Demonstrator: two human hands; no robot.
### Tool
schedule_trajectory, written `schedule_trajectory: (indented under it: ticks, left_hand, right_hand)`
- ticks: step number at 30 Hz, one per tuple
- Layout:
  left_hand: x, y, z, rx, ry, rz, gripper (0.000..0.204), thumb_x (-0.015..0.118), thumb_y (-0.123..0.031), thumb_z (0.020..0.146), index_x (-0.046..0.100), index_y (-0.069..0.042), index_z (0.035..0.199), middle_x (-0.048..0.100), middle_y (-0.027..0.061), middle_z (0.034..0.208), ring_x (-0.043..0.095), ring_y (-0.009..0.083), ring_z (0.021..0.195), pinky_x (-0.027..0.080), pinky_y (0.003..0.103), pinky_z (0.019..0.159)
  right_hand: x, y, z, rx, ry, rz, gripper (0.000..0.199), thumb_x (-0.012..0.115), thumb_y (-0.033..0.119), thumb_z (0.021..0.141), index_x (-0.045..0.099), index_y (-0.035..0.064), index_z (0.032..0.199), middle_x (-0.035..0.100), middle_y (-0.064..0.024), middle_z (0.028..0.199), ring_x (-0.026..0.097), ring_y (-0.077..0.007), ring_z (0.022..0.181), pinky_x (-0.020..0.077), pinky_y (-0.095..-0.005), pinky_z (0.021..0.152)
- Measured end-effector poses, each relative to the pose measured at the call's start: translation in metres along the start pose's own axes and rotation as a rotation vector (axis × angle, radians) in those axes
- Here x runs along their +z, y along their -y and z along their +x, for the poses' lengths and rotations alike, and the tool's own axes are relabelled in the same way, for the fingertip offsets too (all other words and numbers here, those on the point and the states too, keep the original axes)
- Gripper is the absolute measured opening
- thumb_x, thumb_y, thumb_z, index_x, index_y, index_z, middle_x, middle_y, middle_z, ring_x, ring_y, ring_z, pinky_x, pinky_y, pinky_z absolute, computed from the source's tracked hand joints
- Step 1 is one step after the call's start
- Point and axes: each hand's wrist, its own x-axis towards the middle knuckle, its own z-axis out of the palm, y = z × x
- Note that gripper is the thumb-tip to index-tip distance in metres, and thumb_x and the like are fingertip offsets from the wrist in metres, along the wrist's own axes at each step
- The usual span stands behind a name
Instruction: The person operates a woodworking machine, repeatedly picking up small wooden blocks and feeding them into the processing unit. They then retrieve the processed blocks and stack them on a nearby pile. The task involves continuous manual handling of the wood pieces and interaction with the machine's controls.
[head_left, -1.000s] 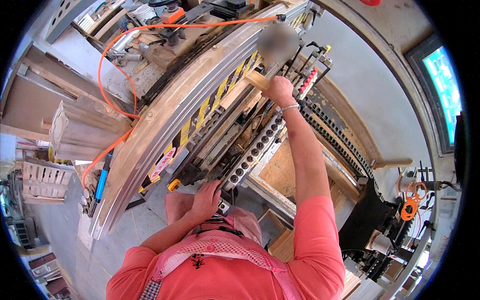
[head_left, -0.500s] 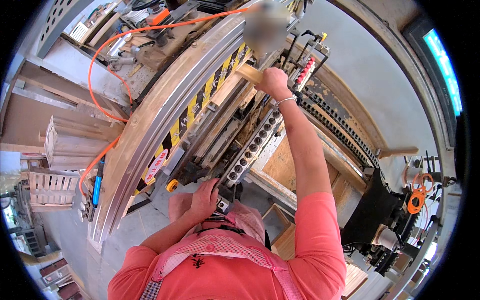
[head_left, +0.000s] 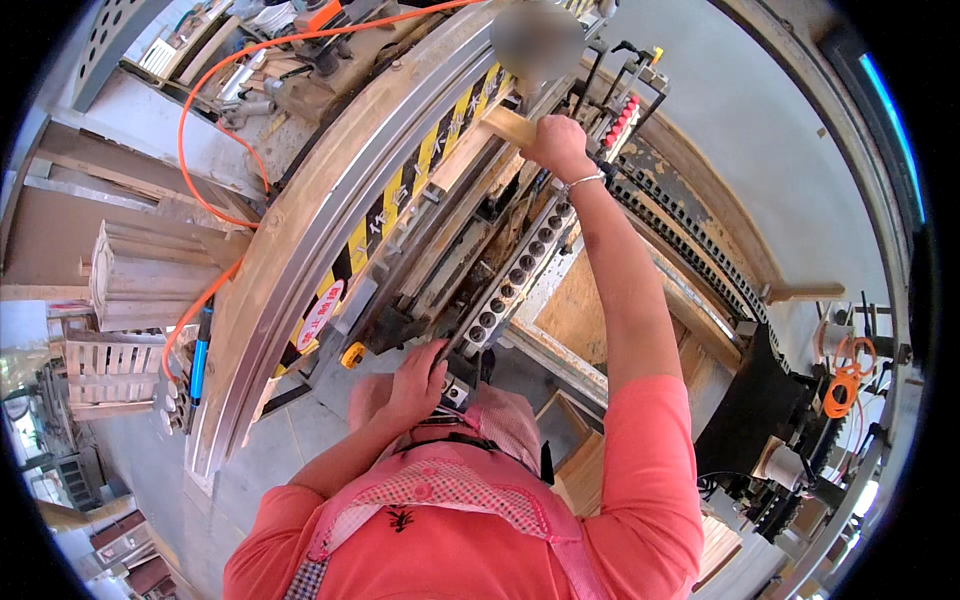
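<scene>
My right hand point(head_left: 556, 147) is stretched out to the far part of a long woodworking machine, fingers closed round the near end of a pale wooden piece point(head_left: 511, 126). A longer wooden strip point(head_left: 462, 162) lies along the machine beside it, next to a yellow-and-black striped band point(head_left: 402, 193). Close to my body, my left hand point(head_left: 418, 382) rests bent at the machine's near end, by a rail with a row of round black knobs point(head_left: 515, 275). Its fingers curl over a dark edge; what they grip, if anything, is hidden.
A curved wooden and metal beam point(head_left: 290, 240) runs along the left, with an orange hose point(head_left: 180, 150) over it. Black toothed chain tracks point(head_left: 690, 230) lie on the right. A blurred person point(head_left: 537, 40) is at the far end. An orange coiled cord point(head_left: 842, 395) hangs at right.
The whole view has shifted slightly, so most things sit a little further right. Both hands keep nearly the same places on the machine, and my right hand still holds the wooden piece.
</scene>
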Motion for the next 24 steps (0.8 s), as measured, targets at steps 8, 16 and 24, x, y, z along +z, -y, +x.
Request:
schedule_trajectory:
  ticks: [8,16,24]
  left_hand:
    - [0.0017,0.0015,0.0001,0.049,-0.028,0.019,0.032,0.051,-0.008,0.086,0.048,0.001,0.116,0.056,0.0232,0.106,0.053,0.0424,0.094,0.044,0.045,0.081]
    - [0.0036,0.0052,-0.0008,0.037,-0.022,0.019,0.033,0.052,-0.008,0.086,0.048,0.0,0.117,0.056,0.0229,0.108,0.053,0.0422,0.096,0.045,0.045,0.082]
    - [0.0033,0.0056,-0.0002,0.032,-0.013,0.016,0.033,0.052,-0.008,0.085,0.048,0.0,0.117,0.056,0.0229,0.11,0.053,0.0421,0.097,0.044,0.045,0.083]
  right_hand:
    - [-0.0017,0.0036,0.0002,0.053,-0.001,0.0,0.034,0.074,0.032,0.063,0.07,0.005,0.083,0.068,-0.0151,0.084,0.066,-0.0295,0.083,0.0536,-0.0369,0.075]
    - [0.0014,0.0049,0.0037,0.087,0.011,0.023,0.038,0.074,0.035,0.063,0.069,0.004,0.084,0.067,-0.0163,0.087,0.065,-0.0302,0.084,0.0534,-0.0385,0.075]
    - [0.0029,0.0019,0.0018,0.05,0.012,0.01,0.04,0.073,0.038,0.062,0.069,0.0035,0.083,0.067,-0.0164,0.085,0.065,-0.0305,0.083,0.0533,-0.039,0.075]
